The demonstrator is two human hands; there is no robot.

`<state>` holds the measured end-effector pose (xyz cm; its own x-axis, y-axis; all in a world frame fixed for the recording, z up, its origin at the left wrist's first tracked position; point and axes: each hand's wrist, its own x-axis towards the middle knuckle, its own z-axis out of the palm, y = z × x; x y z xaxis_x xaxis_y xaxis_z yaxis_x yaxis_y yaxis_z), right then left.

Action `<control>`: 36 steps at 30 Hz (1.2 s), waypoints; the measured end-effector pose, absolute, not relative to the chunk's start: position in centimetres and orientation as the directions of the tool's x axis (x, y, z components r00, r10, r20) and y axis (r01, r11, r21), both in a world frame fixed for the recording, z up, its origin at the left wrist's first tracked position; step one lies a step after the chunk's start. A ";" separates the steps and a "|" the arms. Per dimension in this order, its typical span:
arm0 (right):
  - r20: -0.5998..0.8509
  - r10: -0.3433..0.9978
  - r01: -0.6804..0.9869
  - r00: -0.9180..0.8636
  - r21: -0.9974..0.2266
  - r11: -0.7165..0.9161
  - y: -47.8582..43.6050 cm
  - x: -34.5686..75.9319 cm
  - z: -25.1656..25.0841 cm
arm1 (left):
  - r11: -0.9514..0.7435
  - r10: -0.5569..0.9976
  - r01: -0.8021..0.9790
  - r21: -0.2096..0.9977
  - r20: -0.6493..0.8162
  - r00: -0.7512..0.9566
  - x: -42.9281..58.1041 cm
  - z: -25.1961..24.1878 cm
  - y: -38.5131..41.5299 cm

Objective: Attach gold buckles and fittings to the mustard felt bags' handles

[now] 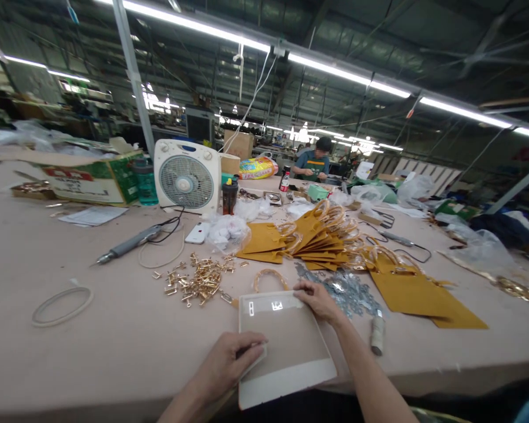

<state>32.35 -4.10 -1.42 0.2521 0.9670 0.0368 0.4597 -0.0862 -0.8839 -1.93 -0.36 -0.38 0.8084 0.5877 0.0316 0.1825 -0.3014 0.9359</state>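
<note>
A flat white and beige template board [286, 346] lies on the table in front of me, over a mustard piece whose looped handle [270, 276] sticks out at its far edge. My left hand [231, 358] is closed on the board's near left edge. My right hand [318, 299] presses its fingers on the board's far right corner. A heap of small gold metal fittings [198, 281] lies left of the board. A heap of small silver metal parts [346, 291] lies just right of my right hand.
Stacks of mustard bag pieces with gold ring handles [321, 235] spread behind and to the right. A white fan [187, 176], an electric screwdriver [127, 242], a tape ring [62, 305], a small roll [378, 335] and a cardboard box [92, 176] stand about. Another person [312, 161] works at the far end.
</note>
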 end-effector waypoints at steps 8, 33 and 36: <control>0.282 0.856 0.630 0.433 -0.774 -0.064 -4.9 30.4 -1.7 | -0.371 0.557 0.191 0.909 0.053 0.829 -2.8 -0.9 -0.3; 0.126 0.965 0.736 -0.230 -0.627 0.258 -9.2 16.2 2.3 | -0.494 0.514 0.223 0.840 0.075 0.855 -3.6 -0.7 -0.6; 0.141 0.975 0.715 -0.173 -0.663 0.222 -9.5 16.0 1.9 | -0.461 0.539 0.189 0.867 0.104 0.836 -3.6 -0.3 -0.9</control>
<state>16.00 -9.50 1.94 -0.1729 0.9748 0.1407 0.7152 0.2225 -0.6625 -3.64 -0.93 -0.33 0.8361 0.5385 0.1043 0.1888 -0.4611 0.8670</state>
